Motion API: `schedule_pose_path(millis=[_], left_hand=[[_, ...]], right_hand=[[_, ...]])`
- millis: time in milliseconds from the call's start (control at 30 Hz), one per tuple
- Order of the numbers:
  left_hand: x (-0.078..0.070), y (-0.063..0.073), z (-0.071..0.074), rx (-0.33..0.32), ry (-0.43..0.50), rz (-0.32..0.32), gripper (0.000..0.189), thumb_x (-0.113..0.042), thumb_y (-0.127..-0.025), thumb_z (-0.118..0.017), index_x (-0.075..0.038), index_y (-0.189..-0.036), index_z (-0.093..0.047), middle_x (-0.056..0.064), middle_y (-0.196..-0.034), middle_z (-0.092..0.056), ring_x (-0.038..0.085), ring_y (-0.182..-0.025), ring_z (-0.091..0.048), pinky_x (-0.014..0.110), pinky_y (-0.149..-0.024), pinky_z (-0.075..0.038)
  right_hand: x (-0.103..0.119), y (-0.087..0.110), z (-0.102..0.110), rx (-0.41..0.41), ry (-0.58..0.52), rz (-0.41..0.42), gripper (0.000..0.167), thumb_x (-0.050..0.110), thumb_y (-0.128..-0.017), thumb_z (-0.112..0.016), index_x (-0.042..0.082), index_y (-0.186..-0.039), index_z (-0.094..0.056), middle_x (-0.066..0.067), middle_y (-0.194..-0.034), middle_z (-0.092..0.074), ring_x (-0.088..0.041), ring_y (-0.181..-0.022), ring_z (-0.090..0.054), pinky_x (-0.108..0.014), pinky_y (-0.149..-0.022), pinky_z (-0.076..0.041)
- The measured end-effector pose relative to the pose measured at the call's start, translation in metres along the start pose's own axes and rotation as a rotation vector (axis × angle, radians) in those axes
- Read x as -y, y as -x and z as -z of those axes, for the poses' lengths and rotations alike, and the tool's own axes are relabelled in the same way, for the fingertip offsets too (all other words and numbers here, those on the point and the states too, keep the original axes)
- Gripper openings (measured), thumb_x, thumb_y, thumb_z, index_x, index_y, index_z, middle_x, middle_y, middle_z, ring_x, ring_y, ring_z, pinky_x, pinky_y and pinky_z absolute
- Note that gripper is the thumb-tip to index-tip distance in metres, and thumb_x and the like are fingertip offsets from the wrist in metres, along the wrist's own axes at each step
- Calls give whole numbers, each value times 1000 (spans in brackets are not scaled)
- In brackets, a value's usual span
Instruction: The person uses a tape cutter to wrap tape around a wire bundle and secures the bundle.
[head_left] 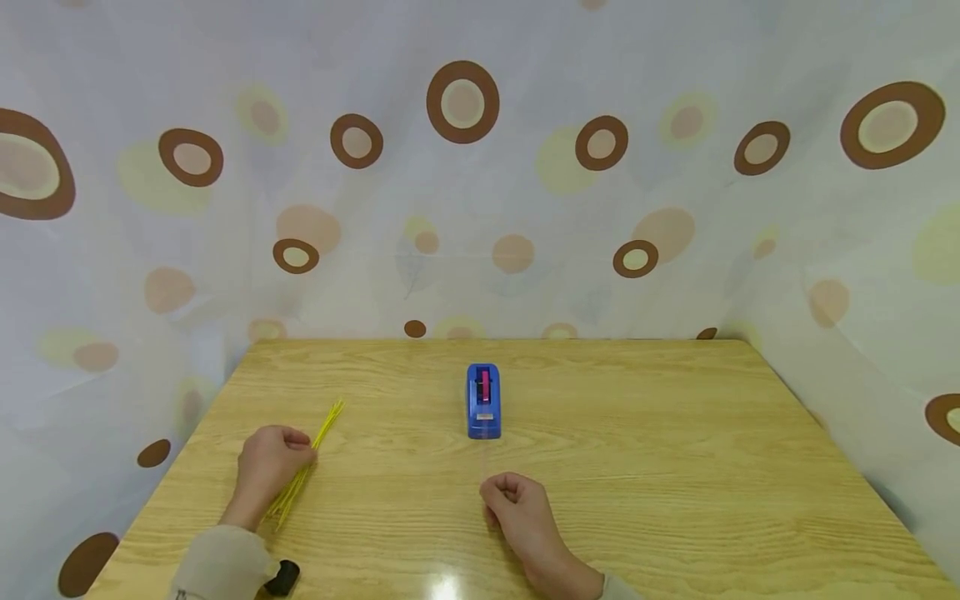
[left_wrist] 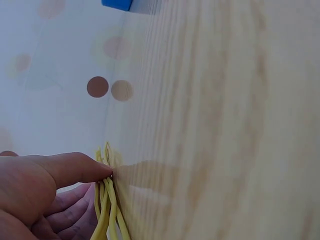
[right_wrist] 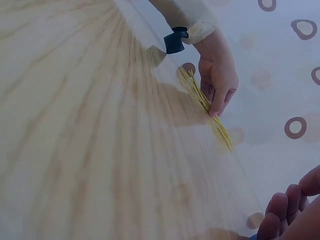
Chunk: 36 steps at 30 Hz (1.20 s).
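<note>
My left hand [head_left: 272, 467] pinches a bundle of thin yellow strands [head_left: 327, 425] between thumb and fingers at the left of the table. In the left wrist view the thumb presses against the strands [left_wrist: 111, 200], close over the wood. A blue tape dispenser [head_left: 483, 423] with a pink core stands at mid-table. From its front a faint clear strip of tape [head_left: 484, 458] stretches toward me. My right hand [head_left: 522, 512] pinches the near end of that tape, fingers curled. The right wrist view shows its fingers [right_wrist: 277, 206] at the lower right corner.
The wooden table [head_left: 675, 433] reaches back to a white curtain [head_left: 525, 200] patterned with brown rings and dots, which also hangs at both sides. A black device [head_left: 282, 577] is worn at my left wrist, by the beige sleeve [head_left: 225, 562].
</note>
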<state>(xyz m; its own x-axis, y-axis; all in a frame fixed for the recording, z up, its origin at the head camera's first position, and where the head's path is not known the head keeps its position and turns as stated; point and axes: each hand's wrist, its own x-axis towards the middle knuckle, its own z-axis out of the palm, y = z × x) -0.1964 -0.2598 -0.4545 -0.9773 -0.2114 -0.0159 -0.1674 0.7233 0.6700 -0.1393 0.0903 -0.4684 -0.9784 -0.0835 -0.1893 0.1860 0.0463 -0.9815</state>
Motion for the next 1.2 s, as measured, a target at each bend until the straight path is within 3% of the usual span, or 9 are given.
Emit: schedule_pose_path(millis=[500,867,1200], left_hand=[[-1,-3,-2,61,-52,-23,20,-10,-78,-75,2,-93,-72,5,-81,-69,21,-74,-64,42,-70,-52],[-7,-4,-1,95,-119,-85,19,-7,-78,-73,5,-92,-69,6,-80,-65,20,-72,-60,43,-70,-51],[-6,-3,2,116,-96,-67,27,-8,-81,-69,7,-103,-68,9,-88,-66,24,-81,-61,45,-74,-50]], right_hand=[[2,2,0,1,-9,11,21,12,-99,-59,-7,-92,-64,-1,-65,-53,-13,-61,-49,-25,-58,-45],[1,2,1,2,7,22,20,12,-99,-58,-6,-93,-63,-1,-64,-52,-14,-61,-49,-25,-58,-44],[4,3,2,13,15,30,22,13,-99,-58,-7,-94,-64,-1,-65,-53,-14,-61,-49,-26,-60,-45]])
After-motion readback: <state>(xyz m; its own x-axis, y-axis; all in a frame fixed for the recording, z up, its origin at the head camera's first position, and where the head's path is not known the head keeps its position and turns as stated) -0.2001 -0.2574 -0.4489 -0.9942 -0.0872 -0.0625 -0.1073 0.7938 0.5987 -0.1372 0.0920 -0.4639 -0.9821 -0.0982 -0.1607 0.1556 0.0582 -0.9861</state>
